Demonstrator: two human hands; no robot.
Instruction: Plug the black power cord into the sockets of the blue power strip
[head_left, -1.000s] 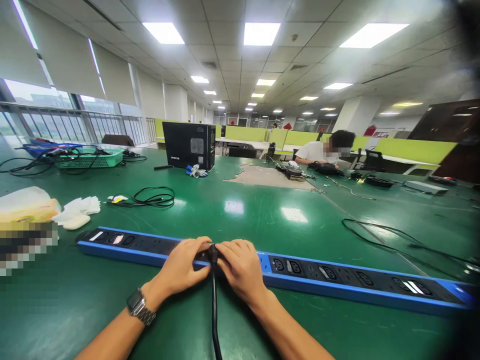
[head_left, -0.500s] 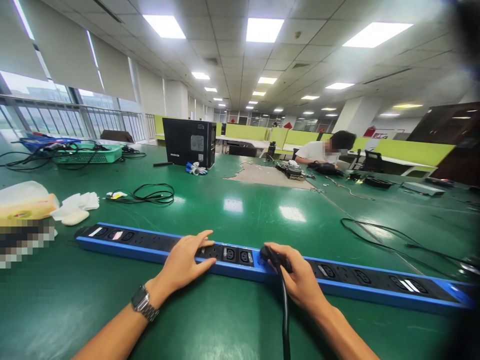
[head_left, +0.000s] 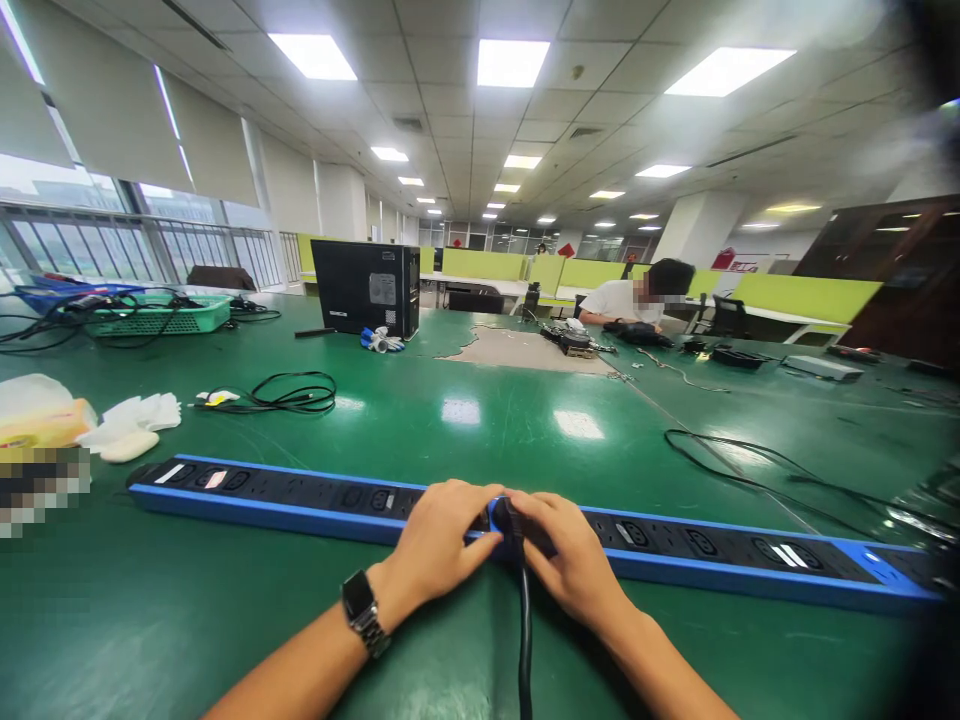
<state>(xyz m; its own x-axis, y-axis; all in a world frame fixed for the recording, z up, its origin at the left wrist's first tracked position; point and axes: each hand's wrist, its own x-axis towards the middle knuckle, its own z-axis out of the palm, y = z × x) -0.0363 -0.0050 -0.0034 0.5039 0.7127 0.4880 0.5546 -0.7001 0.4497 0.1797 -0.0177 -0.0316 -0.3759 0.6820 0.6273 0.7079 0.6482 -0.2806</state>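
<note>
A long blue-and-black power strip (head_left: 300,493) lies across the green table, with rows of sockets along its top. Near its middle stands a black power plug (head_left: 504,516), its thick cord (head_left: 525,620) running down toward me. My right hand (head_left: 566,545) is closed around the plug from the right, over a blue section of the strip. From the other side, my left hand (head_left: 446,540), with a watch (head_left: 361,605) on its wrist, wraps over the strip, thumb along the front edge and fingertips beside the plug. The plug's face is hidden, so how far it sits in a socket cannot be seen.
Beyond the strip lie a coiled black cable (head_left: 292,393), white gloves (head_left: 135,425) and a computer case (head_left: 366,287). A green basket (head_left: 161,317) of cables is at far left. Loose cable (head_left: 742,455) lies to the right. Another person (head_left: 637,295) sits across the table.
My left hand has slid right along the strip, up to the plug. The right hand still holds the plug over the blue section. The view has shifted slightly right.
</note>
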